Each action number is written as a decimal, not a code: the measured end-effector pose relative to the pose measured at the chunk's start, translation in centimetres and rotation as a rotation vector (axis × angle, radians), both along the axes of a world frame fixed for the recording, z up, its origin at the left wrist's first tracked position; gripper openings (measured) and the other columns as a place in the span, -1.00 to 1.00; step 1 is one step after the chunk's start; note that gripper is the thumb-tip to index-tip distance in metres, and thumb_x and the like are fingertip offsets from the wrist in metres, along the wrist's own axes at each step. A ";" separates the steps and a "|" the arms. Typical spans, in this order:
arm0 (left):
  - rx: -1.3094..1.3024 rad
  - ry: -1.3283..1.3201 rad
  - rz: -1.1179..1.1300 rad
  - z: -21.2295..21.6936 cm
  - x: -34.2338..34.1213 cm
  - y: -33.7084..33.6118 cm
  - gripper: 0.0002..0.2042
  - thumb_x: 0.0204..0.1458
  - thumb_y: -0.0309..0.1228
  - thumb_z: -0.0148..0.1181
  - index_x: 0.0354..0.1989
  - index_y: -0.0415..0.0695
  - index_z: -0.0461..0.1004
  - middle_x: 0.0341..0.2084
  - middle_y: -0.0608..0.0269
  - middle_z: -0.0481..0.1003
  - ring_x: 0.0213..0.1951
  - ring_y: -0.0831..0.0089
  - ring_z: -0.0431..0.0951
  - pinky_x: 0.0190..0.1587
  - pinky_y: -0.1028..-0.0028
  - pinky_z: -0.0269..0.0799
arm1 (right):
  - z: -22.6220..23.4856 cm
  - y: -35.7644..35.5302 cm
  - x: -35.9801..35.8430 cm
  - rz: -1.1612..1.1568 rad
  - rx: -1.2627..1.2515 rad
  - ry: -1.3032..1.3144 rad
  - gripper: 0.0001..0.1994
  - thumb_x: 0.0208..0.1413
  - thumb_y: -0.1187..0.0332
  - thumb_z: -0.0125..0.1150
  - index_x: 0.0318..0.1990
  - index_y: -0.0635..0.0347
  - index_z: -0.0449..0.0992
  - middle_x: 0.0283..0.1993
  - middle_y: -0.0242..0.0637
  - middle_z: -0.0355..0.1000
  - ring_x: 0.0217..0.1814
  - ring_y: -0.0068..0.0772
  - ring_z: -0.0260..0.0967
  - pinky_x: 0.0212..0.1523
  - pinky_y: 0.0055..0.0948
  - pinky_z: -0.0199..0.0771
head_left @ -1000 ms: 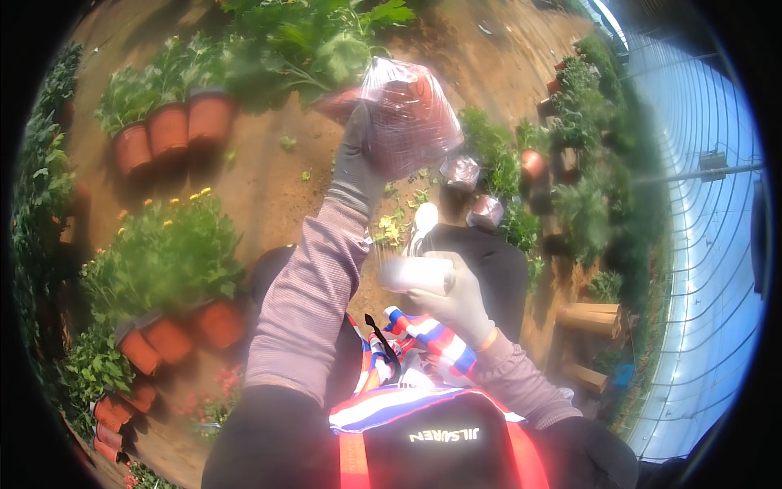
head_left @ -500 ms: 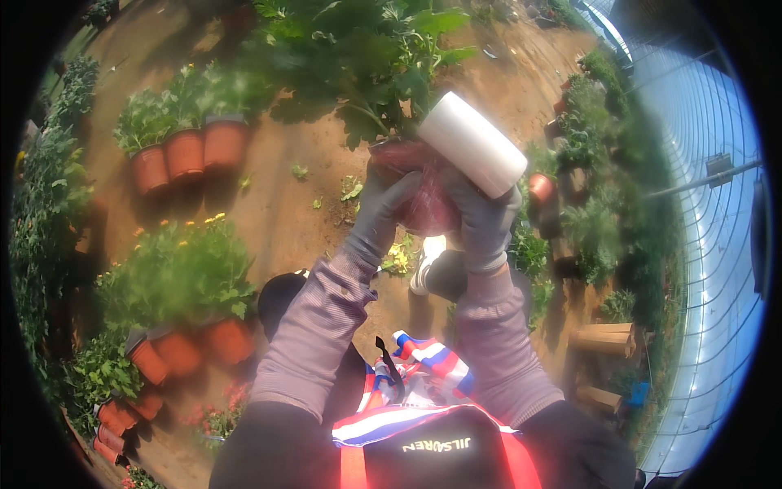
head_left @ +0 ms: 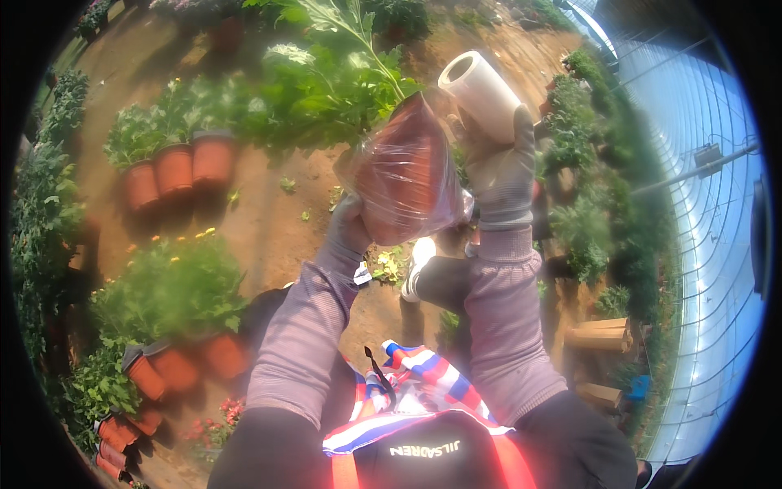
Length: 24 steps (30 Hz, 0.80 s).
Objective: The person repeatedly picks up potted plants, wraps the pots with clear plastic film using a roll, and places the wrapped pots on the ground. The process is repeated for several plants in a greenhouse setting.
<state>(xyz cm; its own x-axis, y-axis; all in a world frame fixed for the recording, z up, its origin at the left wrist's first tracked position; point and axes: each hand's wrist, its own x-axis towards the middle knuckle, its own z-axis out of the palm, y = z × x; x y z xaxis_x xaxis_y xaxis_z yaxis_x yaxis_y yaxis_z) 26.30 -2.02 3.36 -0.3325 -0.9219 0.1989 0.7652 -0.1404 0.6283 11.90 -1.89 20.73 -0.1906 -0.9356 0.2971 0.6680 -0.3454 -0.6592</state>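
My left hand (head_left: 350, 226), in a grey glove, is closed on the lower side of a reddish-brown flower pot (head_left: 406, 175) wrapped in clear film. The pot is tilted, and a leafy green plant (head_left: 330, 90) leans out of it away from me. In my right hand (head_left: 505, 175), also gloved, is a white roll of stretch film (head_left: 482, 98), its hollow core end facing up and left. That hand is close beside the pot's right side. Loose, crinkled film shows at the pot's lower right. Some fingers of both hands are hidden.
Potted plants in orange-brown pots (head_left: 173, 169) stand at the left, with yellow-flowered ones (head_left: 175, 285) nearer. More plants (head_left: 582, 232) line the right side beside a plastic greenhouse wall (head_left: 692, 228). Cut leaves (head_left: 389, 265) lie on the soil near my white shoe (head_left: 419, 262).
The pot has turned, and its wrapped side now shows broadly. My right hand has moved up with the roll, whose open core end is now visible. My left hand has shifted slightly left.
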 end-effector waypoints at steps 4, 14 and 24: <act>-0.095 -0.041 0.002 1.1 0.2 -0.7 -0.09 -0.21 -0.59 0.30 0.42 -0.19 0.00 0.16 0.09 0.40 0.16 0.24 0.47 0.22 0.30 0.40 | 0.0 0.5 -0.1 -0.155 -0.042 0.524 -0.56 0.20 0.55 0.20 0.24 0.29 0.34 0.14 -0.12 0.42 0.13 -0.25 0.42 0.22 -0.26 0.46; -0.013 0.015 0.034 1.9 -1.0 0.1 -0.19 -0.26 -0.68 0.23 0.34 -0.23 0.19 0.13 0.12 0.44 0.18 0.26 0.46 0.22 0.32 0.41 | -0.3 1.8 2.4 -0.330 0.032 0.632 -0.66 -0.05 0.71 0.23 -0.06 0.32 0.51 -0.24 -0.32 0.53 -0.23 -0.41 0.48 -0.18 -0.44 0.53; 0.023 0.401 0.018 4.2 -0.8 0.5 -0.19 -0.25 -0.70 0.18 0.34 -0.21 0.14 0.13 0.12 0.42 0.15 0.27 0.46 0.20 0.28 0.43 | -1.2 1.9 1.8 -0.031 -0.154 0.336 -0.62 0.22 0.39 0.24 0.15 0.29 0.43 -0.06 -0.19 0.52 0.00 -0.32 0.44 0.11 -0.31 0.41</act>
